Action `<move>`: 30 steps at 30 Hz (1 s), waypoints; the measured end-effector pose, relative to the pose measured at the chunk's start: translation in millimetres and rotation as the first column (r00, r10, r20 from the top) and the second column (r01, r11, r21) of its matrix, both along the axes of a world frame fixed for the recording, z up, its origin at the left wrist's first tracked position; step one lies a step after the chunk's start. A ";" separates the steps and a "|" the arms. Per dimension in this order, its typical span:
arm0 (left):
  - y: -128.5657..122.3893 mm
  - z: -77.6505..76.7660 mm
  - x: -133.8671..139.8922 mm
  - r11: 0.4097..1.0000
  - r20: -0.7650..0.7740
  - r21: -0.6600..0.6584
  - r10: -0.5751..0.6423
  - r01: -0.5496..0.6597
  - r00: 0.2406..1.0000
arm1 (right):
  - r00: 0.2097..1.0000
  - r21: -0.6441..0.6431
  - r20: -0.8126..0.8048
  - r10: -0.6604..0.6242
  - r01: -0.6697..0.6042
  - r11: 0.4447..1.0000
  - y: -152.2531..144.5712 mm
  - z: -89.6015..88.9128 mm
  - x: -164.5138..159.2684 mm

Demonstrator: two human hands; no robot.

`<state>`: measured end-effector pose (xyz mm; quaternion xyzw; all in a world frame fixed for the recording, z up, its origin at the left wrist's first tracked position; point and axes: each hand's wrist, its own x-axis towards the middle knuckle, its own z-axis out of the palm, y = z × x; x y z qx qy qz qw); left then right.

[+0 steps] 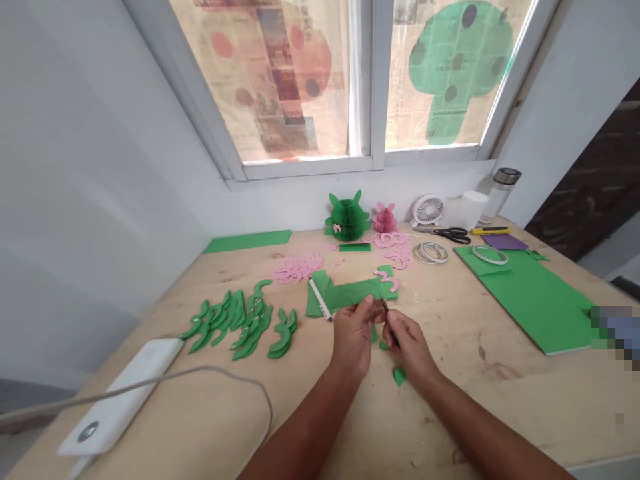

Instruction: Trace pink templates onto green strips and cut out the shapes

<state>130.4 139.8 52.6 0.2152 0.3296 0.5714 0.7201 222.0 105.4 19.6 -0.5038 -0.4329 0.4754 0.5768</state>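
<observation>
My left hand is closed, thumb and fingers pinching the near edge of a green paper strip with a faint curved line on it. In my right hand is a thin dark tool, its tip at the strip's edge; my fingers hide most of it, so its kind is unclear. Small green paper scraps lie below my hands. A white pen rests across green paper just left of the strip. Pink curved cutouts lie at the strip's right end.
Stacked green cutouts lie left, pink cutouts behind them. Green and pink paper figures stand by the wall. Tape rolls, black scissors and a green sheet are right. A cable crosses a white device.
</observation>
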 end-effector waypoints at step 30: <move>-4.1 -4.5 11.2 0.996 -0.127 0.053 0.083 -0.076 0.988 | 0.977 -0.098 -0.211 -0.036 0.016 0.995 1.4 1.8 -4.9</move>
